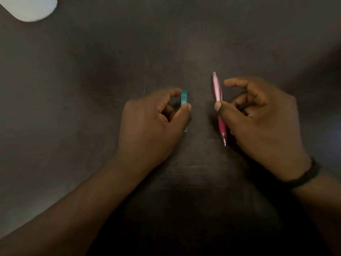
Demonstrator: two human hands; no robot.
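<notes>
A pink pen lies lengthwise over the dark table, tip toward me. My right hand has its thumb against the middle of the pen's barrel, with the curled fingers behind it and the index finger raised above. A slim teal object, pen-like and partly hidden, sits at my left hand, whose thumb and index fingertip pinch it near its upper part. A dark band circles my right wrist.
A white rounded object lies at the far left corner of the table. Dark tabletop surrounds both hands on every side.
</notes>
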